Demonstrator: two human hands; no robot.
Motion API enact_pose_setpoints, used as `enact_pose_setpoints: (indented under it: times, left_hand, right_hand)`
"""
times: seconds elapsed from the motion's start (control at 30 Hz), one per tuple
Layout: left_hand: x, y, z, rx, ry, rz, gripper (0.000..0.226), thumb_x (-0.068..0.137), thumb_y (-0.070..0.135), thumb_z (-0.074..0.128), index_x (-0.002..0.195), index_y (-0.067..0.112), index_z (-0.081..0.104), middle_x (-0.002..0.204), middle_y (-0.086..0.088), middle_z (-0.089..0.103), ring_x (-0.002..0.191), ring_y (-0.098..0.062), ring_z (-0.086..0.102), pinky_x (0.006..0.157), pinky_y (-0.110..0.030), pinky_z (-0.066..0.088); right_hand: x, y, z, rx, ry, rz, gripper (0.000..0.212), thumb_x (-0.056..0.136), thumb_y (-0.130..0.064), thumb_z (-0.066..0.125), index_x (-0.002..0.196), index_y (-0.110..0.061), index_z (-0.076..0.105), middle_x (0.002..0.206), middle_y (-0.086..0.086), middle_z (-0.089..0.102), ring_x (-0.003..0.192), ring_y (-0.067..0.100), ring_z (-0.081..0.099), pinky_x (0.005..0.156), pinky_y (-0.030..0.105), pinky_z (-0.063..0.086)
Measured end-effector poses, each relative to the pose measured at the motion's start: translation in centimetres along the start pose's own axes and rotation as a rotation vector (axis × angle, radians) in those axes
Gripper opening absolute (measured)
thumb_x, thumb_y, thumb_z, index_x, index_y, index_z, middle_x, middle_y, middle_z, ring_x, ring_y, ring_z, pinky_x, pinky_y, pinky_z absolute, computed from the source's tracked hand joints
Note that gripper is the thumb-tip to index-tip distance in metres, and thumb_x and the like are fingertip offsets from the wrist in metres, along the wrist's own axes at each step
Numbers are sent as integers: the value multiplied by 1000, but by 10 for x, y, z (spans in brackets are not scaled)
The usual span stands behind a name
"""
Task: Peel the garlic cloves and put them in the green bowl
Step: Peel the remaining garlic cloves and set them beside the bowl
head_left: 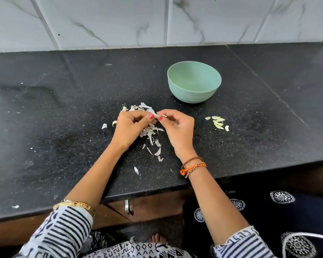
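Now both hands pinch a half-skinned garlic clove (160,117).

no readable text, labels, brands or numbers anywhere; sleeves (63,231) at 7 and 5 o'clock carry only abstract black-white patterns, not letters

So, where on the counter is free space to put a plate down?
Free: the counter left of the peel pile, and the far right beyond the peeled cloves. Crowded: the middle, where both hands work over the peels, with the green bowl just behind.
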State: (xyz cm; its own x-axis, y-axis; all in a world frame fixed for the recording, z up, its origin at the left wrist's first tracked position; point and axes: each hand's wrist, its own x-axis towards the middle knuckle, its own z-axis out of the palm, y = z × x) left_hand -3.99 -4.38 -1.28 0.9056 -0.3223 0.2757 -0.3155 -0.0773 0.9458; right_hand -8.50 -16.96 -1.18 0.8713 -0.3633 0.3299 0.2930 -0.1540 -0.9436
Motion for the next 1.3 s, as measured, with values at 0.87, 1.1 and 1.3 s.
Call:
enact_pose_setpoints:
  times: [0.87, 1.1, 1.3]
  left_hand:
    - [-2, 7, 12, -495, 286, -270, 45, 88, 1, 55, 47, 14, 68, 47, 6, 59, 40, 0, 41, 40, -11, 29]
    - [-3, 1, 5, -2, 275, -24, 22, 81, 6, 68, 64, 20, 67, 59, 19, 66, 63, 3, 60, 69, -16, 48]
    - [-6, 1, 9, 102, 226, 25, 9, 79, 6, 70, 76, 15, 70, 65, 15, 66, 61, 3, 61, 67, -16, 50]
  right_hand:
    - [3, -15, 24, 615, 404, 493, 24, 84, 11, 55, 74, -10, 63, 70, -1, 59, 62, 6, 49, 60, 16, 42]
    - [6, -2, -9, -46, 59, 130, 17, 86, 3, 57, 96, -3, 69, 87, -2, 68, 78, -6, 62, 75, 11, 47]
    - [2, -1, -7, -223, -43, 40, 14, 85, -6, 61, 93, -7, 72, 82, -6, 67, 71, -3, 58, 66, 11, 46]
